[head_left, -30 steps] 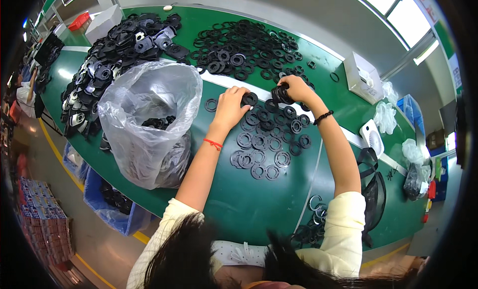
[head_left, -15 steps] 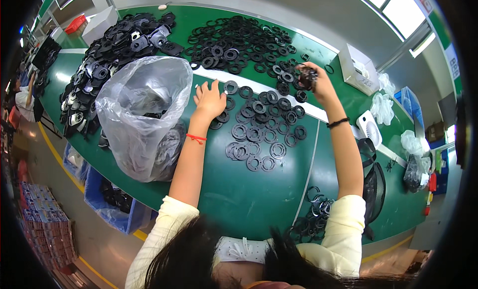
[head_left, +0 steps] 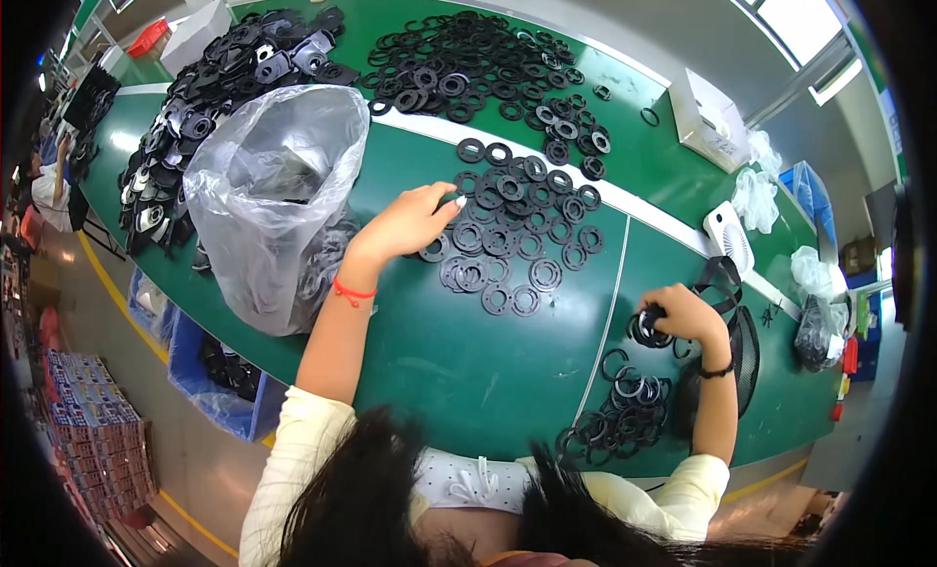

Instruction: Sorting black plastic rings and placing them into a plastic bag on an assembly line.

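My left hand [head_left: 408,222] reaches into the left edge of a cluster of flat black rings [head_left: 499,240] in the middle of the green table. Its thumb and fingers pinch a dark ring, partly hidden by the fingers. Off to the right, my right hand [head_left: 691,315] grips a small bunch of black rings [head_left: 648,327], closed around them. Just below that hand lies a heap of thinner, shinier black rings [head_left: 625,411] near the table's front edge.
A large clear plastic bag [head_left: 244,235] stands open at left, before a heap of black moulded parts [head_left: 185,128]. More black rings [head_left: 459,64] cover the far side. A white box [head_left: 705,128], a small white fan [head_left: 728,237] and a black mesh bag [head_left: 746,357] are at right.
My right hand, with black rings in it, has come from the far rings down towards the near right heap. My left hand has moved slightly nearer, its spread fingers now pinched together.
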Action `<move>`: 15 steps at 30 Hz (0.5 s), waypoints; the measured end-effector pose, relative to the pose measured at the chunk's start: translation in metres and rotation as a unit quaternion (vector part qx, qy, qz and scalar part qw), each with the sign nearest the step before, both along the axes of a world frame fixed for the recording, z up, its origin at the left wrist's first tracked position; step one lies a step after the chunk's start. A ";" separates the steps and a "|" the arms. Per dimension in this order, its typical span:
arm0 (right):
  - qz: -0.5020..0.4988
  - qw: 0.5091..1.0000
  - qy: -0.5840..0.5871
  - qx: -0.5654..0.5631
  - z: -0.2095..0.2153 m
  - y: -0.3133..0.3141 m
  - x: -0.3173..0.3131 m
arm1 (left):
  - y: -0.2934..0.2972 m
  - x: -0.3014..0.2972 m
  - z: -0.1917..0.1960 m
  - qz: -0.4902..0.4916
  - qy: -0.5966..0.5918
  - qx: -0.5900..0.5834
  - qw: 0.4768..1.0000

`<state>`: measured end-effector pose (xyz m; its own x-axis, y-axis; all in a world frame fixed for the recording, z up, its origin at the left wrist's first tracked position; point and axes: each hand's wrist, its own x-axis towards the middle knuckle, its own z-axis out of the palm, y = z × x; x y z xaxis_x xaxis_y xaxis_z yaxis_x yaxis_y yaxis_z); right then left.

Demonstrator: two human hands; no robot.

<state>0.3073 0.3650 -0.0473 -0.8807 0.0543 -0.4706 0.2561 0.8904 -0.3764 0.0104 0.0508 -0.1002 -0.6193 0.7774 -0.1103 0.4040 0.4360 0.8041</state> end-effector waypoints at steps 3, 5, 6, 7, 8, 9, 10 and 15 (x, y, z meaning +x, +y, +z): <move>-0.027 0.997 0.020 -0.065 -0.004 0.014 0.038 | -0.017 0.022 0.012 -0.001 0.171 0.025 0.985; -0.048 0.995 0.007 -0.082 -0.006 0.014 0.050 | -0.033 0.038 0.013 -0.050 0.245 0.014 0.968; -0.051 0.994 0.012 -0.096 -0.008 0.015 0.056 | -0.038 0.048 0.012 -0.070 0.251 -0.002 0.965; -0.049 0.994 0.013 -0.098 -0.009 0.013 0.057 | -0.041 0.057 0.003 -0.075 0.275 0.009 0.958; -0.075 0.991 -0.001 -0.109 -0.008 0.010 0.059 | -0.042 0.064 -0.005 -0.073 0.282 0.011 0.957; -0.102 0.988 -0.015 -0.119 -0.007 0.008 0.060 | -0.042 0.068 -0.011 -0.073 0.289 0.014 0.955; -0.103 0.987 -0.015 -0.120 -0.008 0.005 0.059 | -0.042 0.070 -0.016 -0.072 0.292 0.015 0.954; -0.085 0.995 0.015 -0.054 -0.012 0.002 0.066 | -0.040 0.068 -0.016 -0.084 0.244 -0.024 0.966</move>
<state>0.3738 0.3672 -0.0592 -0.8769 0.1537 -0.4555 0.3861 0.7897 -0.4767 0.0783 0.0103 -0.1165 -0.4725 0.8726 0.1240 0.7979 0.3638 0.4807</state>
